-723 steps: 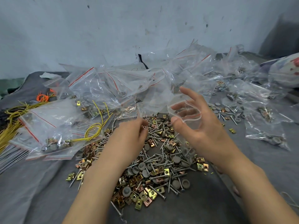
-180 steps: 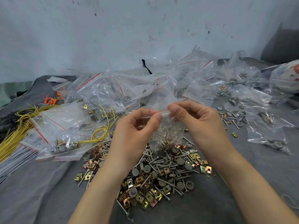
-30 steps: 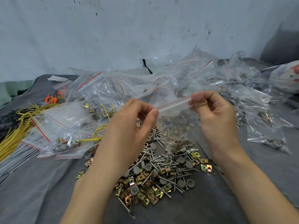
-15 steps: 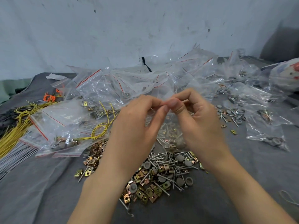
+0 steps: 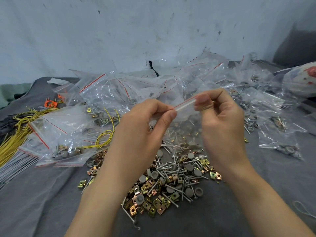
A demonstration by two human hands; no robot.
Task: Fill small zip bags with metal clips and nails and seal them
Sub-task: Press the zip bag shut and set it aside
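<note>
A small clear zip bag (image 5: 183, 115) with a red-lined top strip hangs between both hands above the table. My left hand (image 5: 145, 127) pinches the strip's left end between thumb and forefinger. My right hand (image 5: 220, 120) pinches the strip further right, a short stretch of strip showing between the two pinches. Clips and nails show through the bag's lower part. Below lies a loose heap of brass-coloured metal clips, nails and grey caps (image 5: 167, 180) on the grey cloth.
Filled and empty zip bags (image 5: 119, 93) are piled behind the hands, more bags (image 5: 280, 134) lie at the right. Yellow wire bundles (image 5: 15, 134) and grey rods (image 5: 13, 168) lie at the left. A pale wall stands at the back.
Half a second ago both pinches met at the middle of the strip. Now my right hand has slid to the right along it, and the strip shows between the hands.
</note>
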